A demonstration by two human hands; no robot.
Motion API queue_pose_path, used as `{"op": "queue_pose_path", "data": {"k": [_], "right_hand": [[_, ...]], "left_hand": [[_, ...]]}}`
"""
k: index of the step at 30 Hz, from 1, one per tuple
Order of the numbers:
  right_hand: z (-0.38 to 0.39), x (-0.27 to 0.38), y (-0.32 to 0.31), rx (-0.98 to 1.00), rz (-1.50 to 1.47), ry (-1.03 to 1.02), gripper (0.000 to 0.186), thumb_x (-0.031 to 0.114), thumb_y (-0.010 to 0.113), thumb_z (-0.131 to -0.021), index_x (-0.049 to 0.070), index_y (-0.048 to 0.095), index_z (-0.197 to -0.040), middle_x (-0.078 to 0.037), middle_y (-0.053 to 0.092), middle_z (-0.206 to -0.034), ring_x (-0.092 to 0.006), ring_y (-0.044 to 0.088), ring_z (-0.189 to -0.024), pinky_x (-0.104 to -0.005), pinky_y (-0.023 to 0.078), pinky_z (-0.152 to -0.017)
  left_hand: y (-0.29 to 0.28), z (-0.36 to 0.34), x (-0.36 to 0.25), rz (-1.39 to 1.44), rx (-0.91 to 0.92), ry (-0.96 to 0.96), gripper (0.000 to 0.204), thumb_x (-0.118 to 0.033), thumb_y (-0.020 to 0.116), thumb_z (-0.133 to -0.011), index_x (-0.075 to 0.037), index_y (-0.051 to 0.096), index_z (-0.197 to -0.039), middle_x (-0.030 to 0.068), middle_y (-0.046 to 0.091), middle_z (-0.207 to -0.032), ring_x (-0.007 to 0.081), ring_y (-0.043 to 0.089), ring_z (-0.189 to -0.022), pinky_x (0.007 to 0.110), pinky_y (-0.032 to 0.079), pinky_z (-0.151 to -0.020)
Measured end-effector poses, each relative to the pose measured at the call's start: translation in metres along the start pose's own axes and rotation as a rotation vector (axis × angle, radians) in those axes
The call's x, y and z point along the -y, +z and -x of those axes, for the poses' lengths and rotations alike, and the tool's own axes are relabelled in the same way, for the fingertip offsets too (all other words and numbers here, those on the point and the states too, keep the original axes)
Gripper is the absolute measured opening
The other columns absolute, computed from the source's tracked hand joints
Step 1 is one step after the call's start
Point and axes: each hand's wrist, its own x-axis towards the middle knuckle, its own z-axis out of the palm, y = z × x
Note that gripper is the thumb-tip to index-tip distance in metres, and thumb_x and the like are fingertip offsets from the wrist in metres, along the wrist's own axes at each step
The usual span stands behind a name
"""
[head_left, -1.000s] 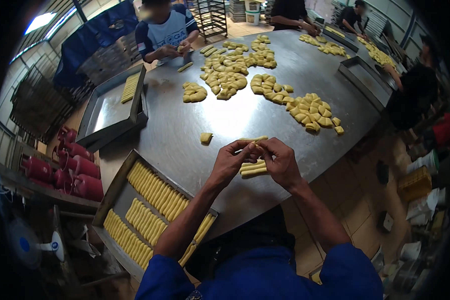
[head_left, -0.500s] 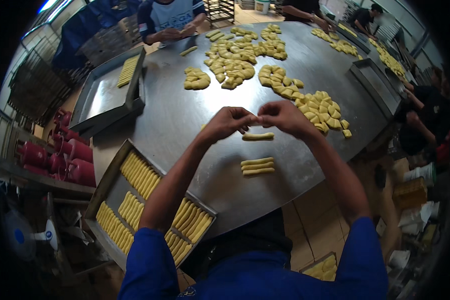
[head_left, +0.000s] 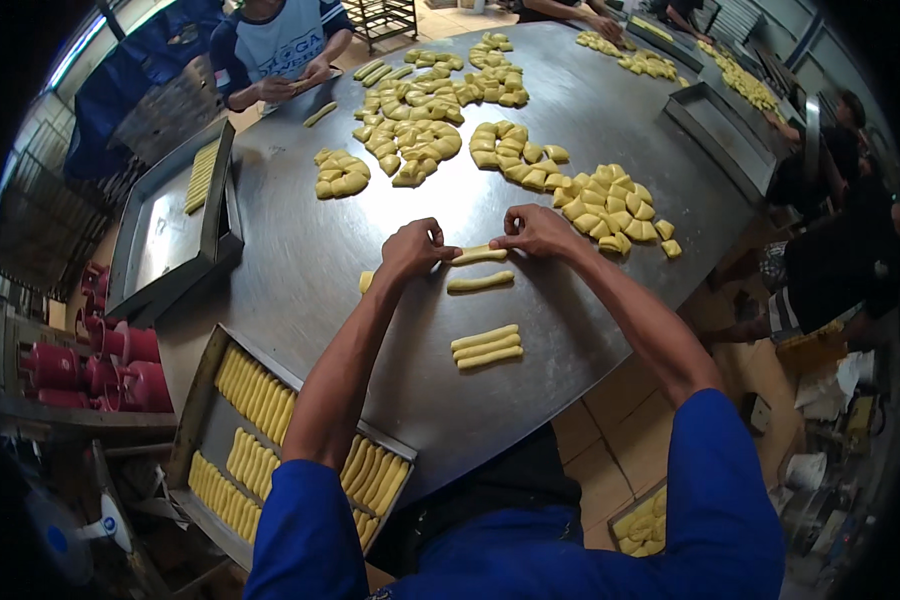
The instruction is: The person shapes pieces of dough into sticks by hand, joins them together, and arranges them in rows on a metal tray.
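So the biggest thing in front of you is that steel table (head_left: 570, 320), bare metal showing around the dough. Across from you there's a person in a white-and-navy shirt (head_left: 288, 45), hands close together near the table edge. Then the metal trays: the one by your left arm (head_left: 213, 425) has rows of dough sticks (head_left: 255, 390) in it, the shallow one up at the far left (head_left: 160, 230) has a short row along one side, and another (head_left: 725, 135) sits over at the right edge. Past your hands you've got the big spread of cut dough pieces (head_left: 435, 138), with a smaller heap of chunky ones (head_left: 608, 205) off to its right. Your left hand (head_left: 415, 248) and right hand (head_left: 535, 232) are at opposite ends of one pale dough strip (head_left: 480, 256), fingers curled and thumbs touching it; honestly can't tell if either one is properly pinched on or just pressing. That strip is right between your hands, just beyond a lone dough stick (head_left: 480, 283). Nearer you, three sticks lie side by side (head_left: 486, 347), touching. Smallest bit is a dough chunk (head_left: 366, 281) partly hidden by your left forearm.
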Motion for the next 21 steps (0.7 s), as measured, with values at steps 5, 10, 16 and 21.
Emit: {"op": "queue_pose_path", "data": {"k": [5, 10, 16, 21], "right_hand": [[-0.008, -0.010, -0.014, 0.050, -0.046, -0.049, 0.059, 0.063, 0.086, -0.078, 0.006, 0.072, -0.090, -0.010, 0.068, -0.078, -0.0234, 0.064, -0.075, -0.0393, 0.049, -0.069], [-0.011, 0.012, -0.009, 0.015, 0.105, -0.072, 0.060, 0.066, 0.083, -0.079, 0.008, 0.074, -0.093, -0.015, 0.073, -0.090, -0.0310, 0.071, -0.090, -0.0453, 0.053, -0.077], [-0.007, 0.008, -0.015, 0.057, 0.157, -0.052, 0.064, 0.072, 0.081, -0.075, 0.011, 0.073, -0.096, -0.014, 0.074, -0.099, -0.0327, 0.071, -0.099, -0.0455, 0.055, -0.084], [-0.006, 0.013, -0.016, -0.056, 0.166, -0.072, 0.066, 0.074, 0.080, -0.075, 0.012, 0.072, -0.093, -0.013, 0.074, -0.099, -0.0326, 0.071, -0.098, -0.0471, 0.055, -0.084]], "left_hand": [[-0.007, 0.000, -0.009, 0.056, 0.070, 0.020, 0.036, -0.040, 0.084, -0.088, -0.005, 0.076, -0.090, 0.0116, 0.077, -0.087, 0.0218, 0.071, -0.079, 0.039, 0.054, -0.071], [-0.007, -0.018, -0.018, -0.291, 0.079, -0.021, 0.074, -0.080, 0.077, -0.074, -0.007, 0.081, -0.085, 0.0106, 0.077, -0.080, 0.0262, 0.074, -0.075, 0.041, 0.057, -0.070], [-0.009, -0.020, -0.029, -0.254, 0.098, 0.030, 0.071, -0.077, 0.076, -0.078, -0.006, 0.081, -0.081, 0.0089, 0.075, -0.070, 0.0255, 0.073, -0.066, 0.040, 0.056, -0.067], [-0.010, -0.021, -0.017, -0.333, 0.052, 0.023, 0.076, -0.079, 0.075, -0.077, -0.004, 0.080, -0.082, 0.0116, 0.076, -0.074, 0.0272, 0.073, -0.069, 0.041, 0.056, -0.068]]}}
